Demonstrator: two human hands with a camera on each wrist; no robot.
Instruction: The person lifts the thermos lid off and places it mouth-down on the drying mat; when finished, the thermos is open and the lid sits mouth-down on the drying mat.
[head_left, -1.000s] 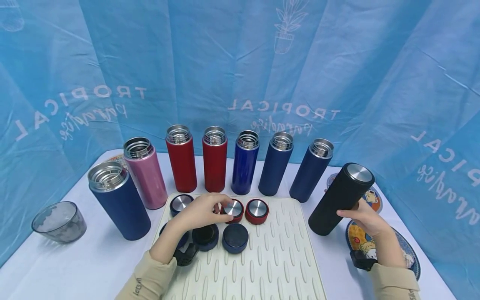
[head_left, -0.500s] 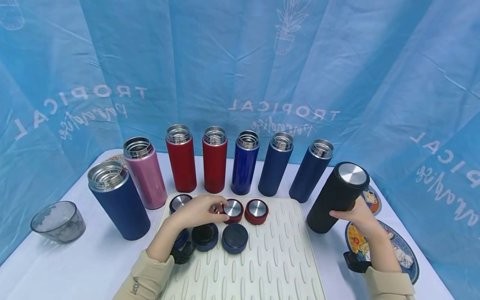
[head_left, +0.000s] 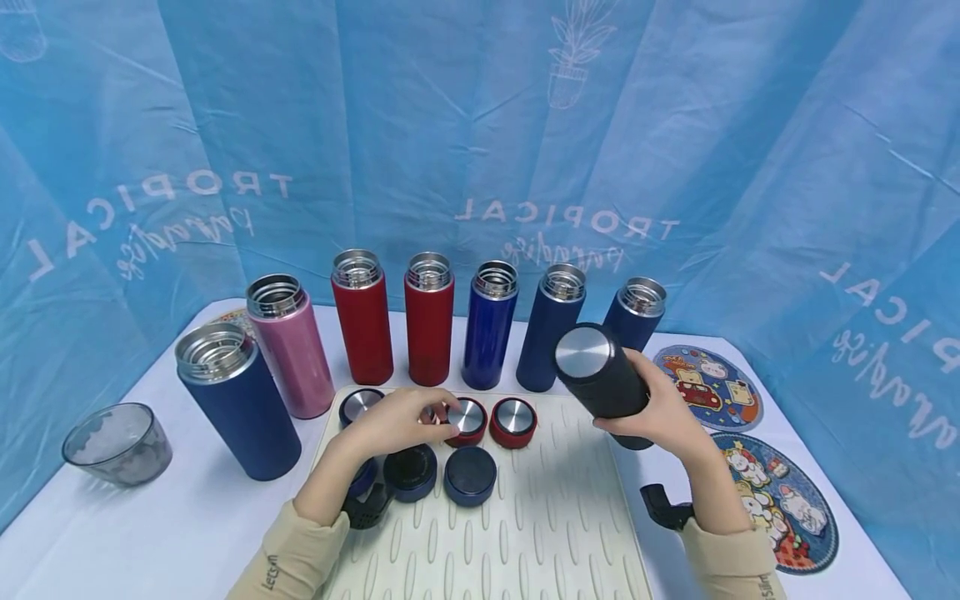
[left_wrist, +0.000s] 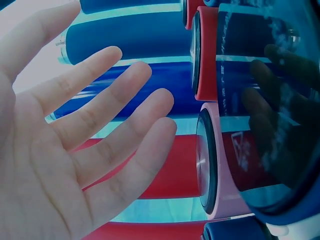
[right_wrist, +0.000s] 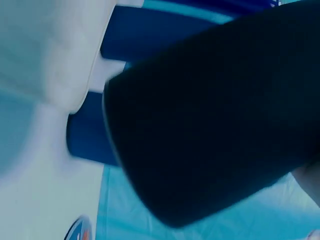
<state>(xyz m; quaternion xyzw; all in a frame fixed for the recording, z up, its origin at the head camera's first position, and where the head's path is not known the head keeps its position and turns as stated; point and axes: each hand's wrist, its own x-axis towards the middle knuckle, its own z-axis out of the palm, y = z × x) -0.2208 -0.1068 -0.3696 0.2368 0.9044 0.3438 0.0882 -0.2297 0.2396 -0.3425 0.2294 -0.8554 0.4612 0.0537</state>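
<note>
My right hand (head_left: 663, 408) grips a black thermos bottle (head_left: 615, 379), lidded and tilted with its silver top toward the head camera, above the right edge of a cream ridged mat (head_left: 555, 500). The bottle's dark body (right_wrist: 210, 125) fills much of the right wrist view. Over the mat's left side hovers my left hand (head_left: 397, 423), its fingers spread and holding nothing in the left wrist view. Near its fingertips is a red lid (head_left: 468, 421); another red lid (head_left: 514, 422) sits beside it. A pink lid (left_wrist: 225, 165) shows below a red one in the left wrist view.
Unlidded bottles stand behind the mat, among them a red one (head_left: 430, 325) and a pink one (head_left: 296, 358). A wide blue bottle (head_left: 243, 408) and a glass bowl (head_left: 120, 446) are left. Round patterned mats (head_left: 787, 508) lie right. Dark lids (head_left: 470, 477) sit in front.
My right hand has lifted the black thermos bottle off the table at the right and carried it left toward the mat, tilting it. My left hand has hardly moved.
</note>
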